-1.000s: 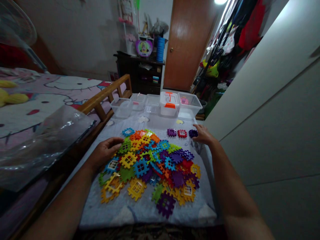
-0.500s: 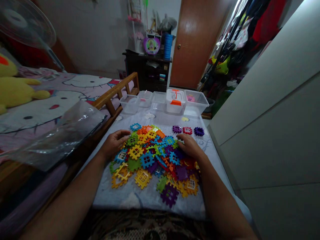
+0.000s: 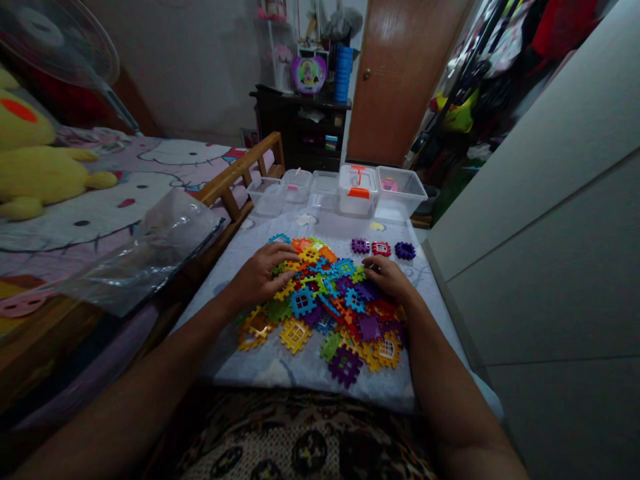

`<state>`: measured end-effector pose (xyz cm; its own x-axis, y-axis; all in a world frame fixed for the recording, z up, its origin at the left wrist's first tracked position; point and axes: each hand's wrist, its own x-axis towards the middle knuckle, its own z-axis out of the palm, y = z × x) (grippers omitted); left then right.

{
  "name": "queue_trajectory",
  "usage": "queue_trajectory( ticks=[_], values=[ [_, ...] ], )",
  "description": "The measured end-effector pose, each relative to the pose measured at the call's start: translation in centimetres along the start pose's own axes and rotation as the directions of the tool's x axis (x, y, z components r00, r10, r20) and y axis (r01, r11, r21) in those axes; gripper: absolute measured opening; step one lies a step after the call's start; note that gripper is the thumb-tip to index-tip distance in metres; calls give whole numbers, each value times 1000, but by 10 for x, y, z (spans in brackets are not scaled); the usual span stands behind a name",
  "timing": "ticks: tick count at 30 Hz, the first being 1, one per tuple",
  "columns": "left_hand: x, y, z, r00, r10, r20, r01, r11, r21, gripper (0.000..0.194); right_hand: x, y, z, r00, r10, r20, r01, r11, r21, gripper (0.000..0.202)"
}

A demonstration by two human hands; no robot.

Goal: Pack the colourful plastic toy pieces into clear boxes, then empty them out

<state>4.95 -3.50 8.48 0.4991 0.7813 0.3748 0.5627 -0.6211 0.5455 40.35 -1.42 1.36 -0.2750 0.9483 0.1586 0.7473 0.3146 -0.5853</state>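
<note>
A heap of colourful interlocking plastic building pieces lies on the cloth-covered table, many of them square with window grids. Over the heap's left side reaches my left hand, fingers stretched out and apart, with no piece plainly held. My right hand rests at the right edge of the heap, fingers loosely extended near a green piece. Beyond it sit a purple window piece, a red one with a white window and a dark purple piece in a row. My left hand covers some of the pieces.
Along the table's far end stand clear plastic boxes, one with an orange-handled lid. To the left are a wooden bed rail and a clear plastic bag. A pale cabinet borders the right side.
My left hand has moved right and inward, from the heap's left edge to over its pieces. My right hand stays at the heap's right edge. The camera view has shifted slightly.
</note>
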Motion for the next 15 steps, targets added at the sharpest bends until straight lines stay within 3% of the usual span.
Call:
queue_trajectory(
  ticks=[4,8,15],
  values=[
    [-5,29,17,982,177,71,-178,984,8,23,1,3,1,1000,-2,20,2,1000,8,21],
    [-10,51,35,928,331,172,-340,940,24,28,3,6,0,1000,-6,30,5,1000,12,21],
    [-8,58,60,886,369,281,-401,914,65,32,6,2,3,1000,-7,19,7,1000,-24,19]
  ],
)
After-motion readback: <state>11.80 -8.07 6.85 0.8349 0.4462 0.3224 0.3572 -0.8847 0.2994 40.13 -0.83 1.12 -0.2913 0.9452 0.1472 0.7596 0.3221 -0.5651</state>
